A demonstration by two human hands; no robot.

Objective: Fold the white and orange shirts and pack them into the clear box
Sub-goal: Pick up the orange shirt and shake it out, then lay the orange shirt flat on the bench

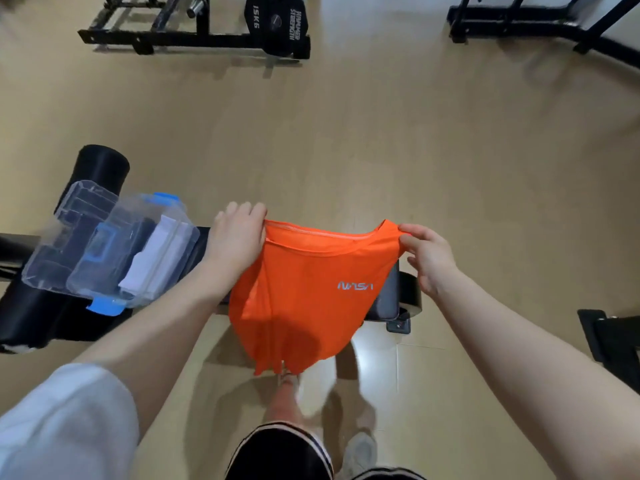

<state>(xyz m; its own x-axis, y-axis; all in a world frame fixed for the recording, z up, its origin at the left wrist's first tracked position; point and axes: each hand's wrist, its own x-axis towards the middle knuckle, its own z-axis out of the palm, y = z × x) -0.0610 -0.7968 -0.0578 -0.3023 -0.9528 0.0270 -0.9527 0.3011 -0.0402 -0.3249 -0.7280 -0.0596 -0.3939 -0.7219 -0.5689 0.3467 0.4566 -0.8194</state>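
Observation:
The orange shirt (304, 292) hangs in the air in front of me, collar edge up, a grey logo on its chest. My left hand (237, 237) grips its left shoulder and my right hand (427, 252) pinches its right shoulder. The lower part drapes down over the black bench (398, 292). To the left, the clear box (138, 251) with blue latches sits on the bench, and a folded white shirt (156, 254) lies inside it. The clear lid (65, 237) rests just left of the box.
A black roller pad (100, 168) stands behind the box. A weight rack with a 15 kg plate (273, 22) is on the far floor, and another black frame (540, 22) at the far right. My legs and shoes (360, 448) stand below the shirt on the tan floor.

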